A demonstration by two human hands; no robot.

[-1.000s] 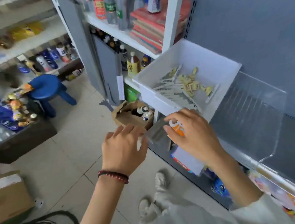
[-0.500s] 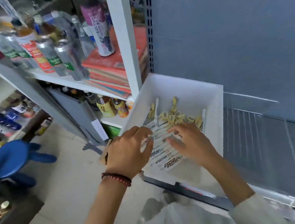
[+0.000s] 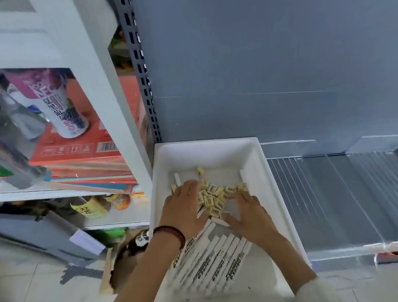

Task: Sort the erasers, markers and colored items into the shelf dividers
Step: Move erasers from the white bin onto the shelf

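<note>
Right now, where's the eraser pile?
Head view, centre: the erasers lie in the far half of the white bin, between the left hand and right hand, just beyond the white markers.

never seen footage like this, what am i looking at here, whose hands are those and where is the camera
There is no machine here: a person is working with bare hands, and the one camera sits on their head, looking forward and down. The left hand, with a bead bracelet at the wrist, and the right hand both reach into a white bin. Between them lies a pile of small yellow erasers; both hands lie against it with fairly straight fingers, and neither plainly grips anything. Nearer the person, white markers lie side by side in the bin. To the right is a grey shelf with clear dividers. To the left, red books are stacked on another shelf.
</note>
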